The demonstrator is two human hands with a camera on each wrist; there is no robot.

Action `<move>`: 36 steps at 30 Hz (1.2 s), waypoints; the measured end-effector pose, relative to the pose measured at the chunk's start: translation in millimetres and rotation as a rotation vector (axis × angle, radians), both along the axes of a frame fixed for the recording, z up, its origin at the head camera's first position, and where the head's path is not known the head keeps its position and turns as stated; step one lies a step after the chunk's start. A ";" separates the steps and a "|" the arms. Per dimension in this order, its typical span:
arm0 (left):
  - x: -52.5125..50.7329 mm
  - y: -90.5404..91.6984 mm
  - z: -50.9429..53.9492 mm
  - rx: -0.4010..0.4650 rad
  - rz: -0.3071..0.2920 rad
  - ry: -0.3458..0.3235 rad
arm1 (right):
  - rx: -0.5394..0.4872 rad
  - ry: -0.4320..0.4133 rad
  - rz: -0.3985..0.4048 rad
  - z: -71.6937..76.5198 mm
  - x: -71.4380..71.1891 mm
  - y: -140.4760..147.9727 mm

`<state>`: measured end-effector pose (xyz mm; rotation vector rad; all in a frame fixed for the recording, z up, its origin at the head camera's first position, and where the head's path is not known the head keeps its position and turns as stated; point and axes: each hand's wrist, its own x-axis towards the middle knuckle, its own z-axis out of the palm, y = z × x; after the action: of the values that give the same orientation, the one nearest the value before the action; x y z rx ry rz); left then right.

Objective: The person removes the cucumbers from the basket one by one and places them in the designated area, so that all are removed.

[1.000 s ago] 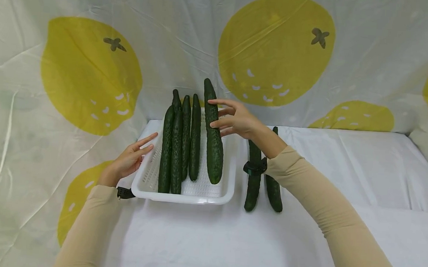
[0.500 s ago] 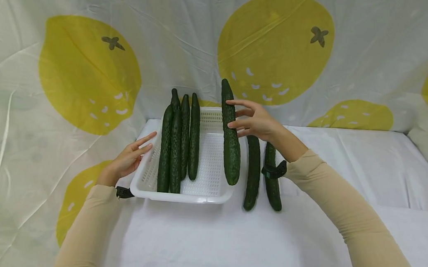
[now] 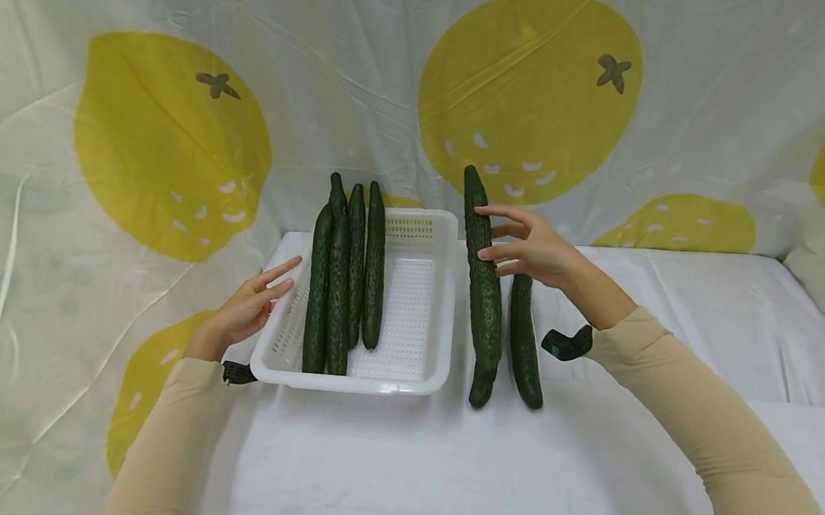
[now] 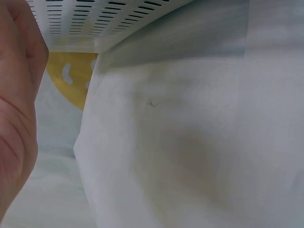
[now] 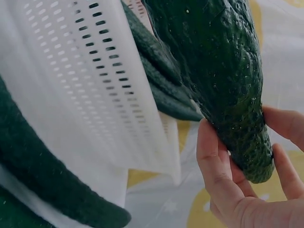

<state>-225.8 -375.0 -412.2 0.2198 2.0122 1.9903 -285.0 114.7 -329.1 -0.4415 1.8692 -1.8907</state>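
Note:
My right hand (image 3: pixel 535 250) pinches a dark green cucumber (image 3: pixel 483 294) near its upper end, thumb and fingers on opposite sides. This cucumber is outside the basket, just right of it, and overlaps one lying cucumber (image 3: pixel 482 386) in the head view. In the right wrist view the fingertips (image 5: pixel 209 142) press on the narrow end of the held cucumber (image 5: pixel 213 61). My left hand (image 3: pixel 243 313) rests against the left side of a white plastic basket (image 3: pixel 445 308), index finger straight along the rim. Several cucumbers (image 3: pixel 338 292) lie side by side in the basket's left half.
Another cucumber (image 3: pixel 524 349) lies on the white tablecloth (image 3: pixel 397 472), right of the held one. Behind the table hangs a white curtain (image 3: pixel 354 70) printed with yellow lemons (image 3: pixel 532 82). The basket's perforated wall (image 5: pixel 109 71) stands close to the held cucumber.
My right hand has carried the cucumber rightward, from over the basket, across its right rim, to above the cucumbers on the table. The left hand and basket have stayed in place.

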 end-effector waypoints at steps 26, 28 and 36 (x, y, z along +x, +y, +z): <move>1.9 1.2 4.0 -0.001 -0.016 -0.001 | 0.100 -0.023 -0.060 -37.7 6.4 86.2; 1.7 1.3 3.9 -0.001 -0.013 -0.001 | 0.101 -0.020 -0.059 -40.6 6.3 90.3; 1.5 1.5 2.1 0.050 -0.024 -0.022 | 0.117 -0.038 -0.071 -53.4 6.9 102.5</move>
<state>-224.3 -373.5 -410.1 0.2316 1.9390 2.0211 -278.2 217.2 -382.5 -0.3027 1.9819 -1.8095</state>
